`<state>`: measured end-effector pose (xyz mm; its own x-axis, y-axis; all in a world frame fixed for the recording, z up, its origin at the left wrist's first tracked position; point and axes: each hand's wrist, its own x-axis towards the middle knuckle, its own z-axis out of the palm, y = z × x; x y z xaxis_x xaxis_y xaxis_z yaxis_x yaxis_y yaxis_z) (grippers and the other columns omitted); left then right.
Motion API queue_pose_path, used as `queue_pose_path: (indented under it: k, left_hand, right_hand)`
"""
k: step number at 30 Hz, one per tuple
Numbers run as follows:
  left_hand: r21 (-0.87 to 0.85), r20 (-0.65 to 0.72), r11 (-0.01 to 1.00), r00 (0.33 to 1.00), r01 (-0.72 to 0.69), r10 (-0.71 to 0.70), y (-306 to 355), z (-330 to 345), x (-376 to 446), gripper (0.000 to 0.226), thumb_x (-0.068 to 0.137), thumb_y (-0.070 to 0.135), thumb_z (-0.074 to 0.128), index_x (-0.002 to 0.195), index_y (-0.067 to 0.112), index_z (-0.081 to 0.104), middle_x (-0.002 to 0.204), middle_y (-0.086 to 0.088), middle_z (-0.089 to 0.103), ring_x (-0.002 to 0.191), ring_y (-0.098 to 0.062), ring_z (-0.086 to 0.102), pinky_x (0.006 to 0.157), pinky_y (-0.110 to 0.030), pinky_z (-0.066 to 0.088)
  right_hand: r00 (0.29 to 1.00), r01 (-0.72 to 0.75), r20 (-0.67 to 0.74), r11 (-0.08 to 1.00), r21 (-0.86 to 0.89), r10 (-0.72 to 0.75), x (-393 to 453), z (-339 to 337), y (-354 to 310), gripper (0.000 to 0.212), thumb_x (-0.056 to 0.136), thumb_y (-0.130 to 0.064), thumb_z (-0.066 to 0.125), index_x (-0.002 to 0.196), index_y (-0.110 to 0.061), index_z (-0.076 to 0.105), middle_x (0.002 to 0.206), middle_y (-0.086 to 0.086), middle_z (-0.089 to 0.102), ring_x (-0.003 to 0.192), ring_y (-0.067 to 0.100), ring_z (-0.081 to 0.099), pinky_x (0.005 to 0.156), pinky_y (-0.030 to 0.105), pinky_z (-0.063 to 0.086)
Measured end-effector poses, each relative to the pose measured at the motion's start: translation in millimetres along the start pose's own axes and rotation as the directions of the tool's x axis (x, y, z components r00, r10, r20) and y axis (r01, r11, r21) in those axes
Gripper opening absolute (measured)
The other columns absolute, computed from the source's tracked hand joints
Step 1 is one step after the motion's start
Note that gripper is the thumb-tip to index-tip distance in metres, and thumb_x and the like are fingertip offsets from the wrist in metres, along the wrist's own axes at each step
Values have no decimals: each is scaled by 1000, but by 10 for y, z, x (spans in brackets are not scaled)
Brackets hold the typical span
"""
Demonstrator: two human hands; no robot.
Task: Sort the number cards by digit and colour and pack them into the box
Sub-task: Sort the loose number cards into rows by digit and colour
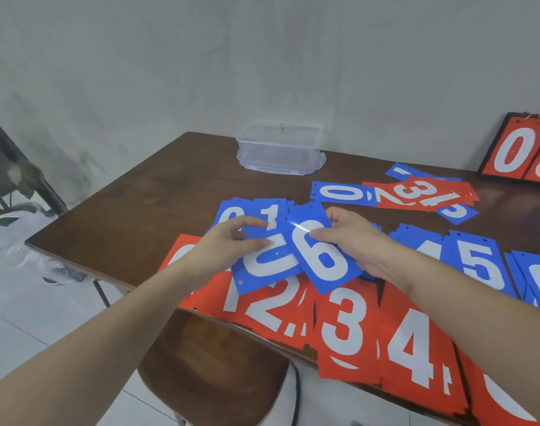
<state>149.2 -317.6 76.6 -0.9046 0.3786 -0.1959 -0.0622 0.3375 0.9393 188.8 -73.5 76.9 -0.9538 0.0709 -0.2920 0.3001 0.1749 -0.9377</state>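
Your right hand (353,238) is pinching the blue 6 card (321,250), thumb on its face and fingers curled behind its right edge, holding it tilted above the table (146,204). Your left hand (232,241) pinches a second blue card (262,265) that sits just under the 6 and to its left; its digit is turned and partly covered, so I cannot tell which it is. Both cards hover over the near rows. Along the near edge run the red piles: a red 1 (232,299), red 2 (278,305), red 3 (344,321) and red 4 (413,345), laid side by side and overhanging the table edge. Behind your hands lie blue piles showing 0 (230,215) and 1 (271,212) on the left, and a blue 4 (425,250) and blue 5 (477,259) on the right. Farther right sits a loose heap of unsorted cards (416,192), red and blue overlapping. The clear plastic box (279,149) stands at the far side of the table, well apart from your hands, with no cards visible in it. At far right a red scoreboard (514,152) leans against the wall. A brown chair (213,364) is tucked beneath the near edge.
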Motion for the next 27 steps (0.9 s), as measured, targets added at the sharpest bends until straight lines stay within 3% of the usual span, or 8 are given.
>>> queue_pose_path:
  k: [2,5,9,14,17,20,24,27]
  left_hand:
    - [-260,-40,964,997,57,-70,-100,-64,14,29,89,19,76,115,25,65,117,-6,73,101,-25,73,93,-51,57]
    - [-512,-74,855,987,85,-143,-220,-75,54,20,92,9,70,105,17,58,118,-12,73,99,-25,73,92,-43,57]
    - [-588,-152,807,972,56,-178,-300,-71,179,12,95,10,67,105,12,59,112,-11,75,102,-27,73,95,-42,56]
    - [-645,-275,764,937,-14,-216,-312,-351,539,21,96,8,63,117,5,65,111,-14,75,100,-29,73,89,-42,60]
    - [-507,-327,862,924,4,-196,-280,-578,810,28,93,12,69,121,7,66,114,-14,74,101,-31,73,92,-47,58]
    - [-172,-442,982,885,76,-145,-242,-699,1074,36,84,25,80,117,21,67,108,2,75,95,-19,73,89,-42,59]
    - [138,-421,988,907,71,-6,-239,-615,1374,44,86,25,78,126,21,58,110,15,63,101,-10,61,89,-28,49]
    - [378,-380,922,922,86,69,-306,-530,1530,57,87,25,77,137,24,51,120,7,57,117,-18,56,95,-32,45]
  right_hand:
    - [998,-20,-59,992,128,28,74,15,2,47,87,-21,78,129,-14,59,117,12,73,96,33,75,85,53,60]
    - [993,-34,-99,974,225,58,181,95,25,28,91,-14,74,117,-11,64,102,11,78,87,32,76,86,57,59]
    - [991,-86,-79,968,235,107,331,219,65,30,92,-18,74,118,-12,62,97,6,79,87,26,77,87,53,60]
    - [988,-115,-71,962,246,136,473,130,66,27,94,-24,71,117,-13,61,96,5,79,86,27,77,78,46,62]
    - [989,-96,-82,962,255,120,517,16,70,27,94,-21,70,119,-16,63,98,5,79,87,29,77,84,51,60]
    - [986,-81,-122,971,226,111,548,-99,81,36,93,-20,73,126,-19,59,102,4,78,86,29,77,79,50,62]
    - [980,-64,-172,977,204,100,547,-279,120,36,92,-19,73,125,-21,59,103,3,78,85,30,77,83,55,61]
    - [974,-85,-193,981,174,119,528,-446,154,32,94,-22,72,123,-25,58,103,1,78,85,28,77,83,55,60]
